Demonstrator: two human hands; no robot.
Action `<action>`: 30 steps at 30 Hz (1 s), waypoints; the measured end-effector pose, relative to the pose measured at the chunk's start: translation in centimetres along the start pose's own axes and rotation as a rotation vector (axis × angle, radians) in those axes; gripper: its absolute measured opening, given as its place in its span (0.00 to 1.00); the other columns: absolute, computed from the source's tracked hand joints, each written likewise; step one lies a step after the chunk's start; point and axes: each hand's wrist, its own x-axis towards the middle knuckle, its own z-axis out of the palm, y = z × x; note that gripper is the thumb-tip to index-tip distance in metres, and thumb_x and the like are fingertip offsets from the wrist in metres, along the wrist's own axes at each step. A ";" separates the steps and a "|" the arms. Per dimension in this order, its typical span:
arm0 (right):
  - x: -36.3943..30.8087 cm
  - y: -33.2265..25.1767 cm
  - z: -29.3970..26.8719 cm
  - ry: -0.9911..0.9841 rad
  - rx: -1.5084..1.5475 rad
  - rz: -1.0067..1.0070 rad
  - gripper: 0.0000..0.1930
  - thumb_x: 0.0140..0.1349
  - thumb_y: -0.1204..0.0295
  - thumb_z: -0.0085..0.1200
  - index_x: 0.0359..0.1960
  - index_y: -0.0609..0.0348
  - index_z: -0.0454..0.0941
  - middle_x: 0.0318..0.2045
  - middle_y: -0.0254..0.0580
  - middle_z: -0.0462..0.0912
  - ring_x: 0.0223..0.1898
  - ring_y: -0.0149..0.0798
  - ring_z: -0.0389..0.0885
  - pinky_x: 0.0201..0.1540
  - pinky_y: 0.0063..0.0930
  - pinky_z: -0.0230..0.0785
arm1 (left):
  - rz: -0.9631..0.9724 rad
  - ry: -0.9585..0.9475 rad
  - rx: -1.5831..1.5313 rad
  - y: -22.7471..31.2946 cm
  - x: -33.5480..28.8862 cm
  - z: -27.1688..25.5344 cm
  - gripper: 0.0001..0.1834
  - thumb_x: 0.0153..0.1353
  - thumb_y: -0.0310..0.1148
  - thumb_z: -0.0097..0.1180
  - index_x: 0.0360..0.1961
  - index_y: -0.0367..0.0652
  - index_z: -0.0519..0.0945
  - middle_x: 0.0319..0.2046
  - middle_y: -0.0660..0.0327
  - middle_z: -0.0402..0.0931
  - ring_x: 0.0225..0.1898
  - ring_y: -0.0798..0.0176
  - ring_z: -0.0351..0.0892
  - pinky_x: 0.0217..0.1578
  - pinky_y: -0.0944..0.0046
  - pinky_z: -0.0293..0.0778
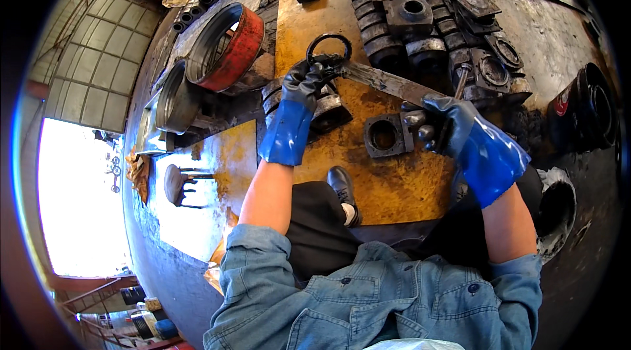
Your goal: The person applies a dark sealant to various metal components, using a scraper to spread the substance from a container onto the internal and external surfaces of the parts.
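Both my hands wear blue rubber gloves darkened with grease. My left hand [301, 97] is closed around the lower part of a black metal ring [330, 36], which stands up above the fingers. My right hand [453, 125] is wrapped round the near end of a long, flat, dirty metal bar [388, 80]. The bar slants up and left, with its far end at the ring's lower right side; whether the two touch, I cannot tell. Below the bar, a square metal block with a round hole [383, 136] lies on the stained yellow board [407, 192].
Several bored metal housings [407, 11] stand in rows beyond my hands. A red metal hoop [236, 51] lies to the left, above a small stool [175, 184]. A black bucket [582, 113] stands at the right. My shoe [342, 186] rests on the board.
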 end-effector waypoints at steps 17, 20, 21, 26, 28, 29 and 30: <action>0.6 -0.2 -2.0 -0.215 -0.006 0.094 0.04 0.70 0.62 0.50 0.38 0.44 0.73 0.28 0.36 0.82 0.19 0.30 0.81 0.13 0.23 0.70 | 0.146 -0.190 0.602 1.2 -2.7 3.1 0.13 0.69 0.29 0.48 0.51 0.37 0.77 0.48 0.57 0.81 0.48 0.61 0.80 0.49 0.64 0.77; 0.8 0.1 -1.8 -0.279 0.003 0.085 0.05 0.70 0.62 0.51 0.36 0.43 0.73 0.28 0.36 0.82 0.19 0.29 0.80 0.14 0.23 0.70 | -0.037 -0.154 0.055 0.6 -2.7 2.2 0.13 0.68 0.30 0.50 0.49 0.38 0.78 0.47 0.56 0.81 0.51 0.58 0.79 0.54 0.62 0.76; 0.8 0.2 -1.9 -0.301 -0.002 0.081 0.05 0.70 0.62 0.51 0.35 0.43 0.73 0.28 0.37 0.82 0.19 0.28 0.80 0.14 0.23 0.70 | -0.102 -0.132 -0.107 0.4 -2.6 1.9 0.12 0.67 0.31 0.52 0.49 0.38 0.78 0.47 0.56 0.81 0.52 0.58 0.78 0.55 0.61 0.75; 1.0 1.4 -1.6 -0.317 0.079 0.055 0.14 0.73 0.65 0.41 0.51 0.61 0.73 0.28 0.42 0.84 0.16 0.28 0.79 0.14 0.19 0.71 | -0.265 -0.008 -0.522 0.8 -2.5 2.4 0.17 0.61 0.35 0.62 0.48 0.38 0.80 0.49 0.52 0.80 0.54 0.52 0.77 0.58 0.49 0.73; 1.2 1.9 -1.6 -0.325 0.099 0.052 0.13 0.73 0.65 0.41 0.50 0.59 0.73 0.29 0.44 0.85 0.16 0.29 0.79 0.14 0.19 0.71 | -0.267 0.033 -0.493 1.1 -2.6 2.5 0.17 0.60 0.36 0.62 0.48 0.38 0.80 0.49 0.52 0.80 0.53 0.50 0.77 0.59 0.44 0.72; 1.2 2.1 -1.5 -0.317 0.109 0.055 0.13 0.73 0.65 0.41 0.49 0.57 0.74 0.29 0.45 0.85 0.16 0.29 0.79 0.14 0.19 0.72 | -0.269 0.054 -0.479 1.2 -2.7 2.5 0.18 0.60 0.37 0.62 0.48 0.38 0.80 0.50 0.51 0.80 0.53 0.49 0.77 0.59 0.42 0.72; 1.2 2.3 -1.3 -0.313 0.118 0.060 0.12 0.73 0.65 0.41 0.49 0.56 0.74 0.29 0.45 0.85 0.16 0.30 0.79 0.14 0.19 0.72 | -0.285 0.042 -0.466 1.5 -2.8 2.4 0.17 0.61 0.36 0.62 0.48 0.38 0.80 0.50 0.51 0.80 0.53 0.49 0.77 0.59 0.42 0.72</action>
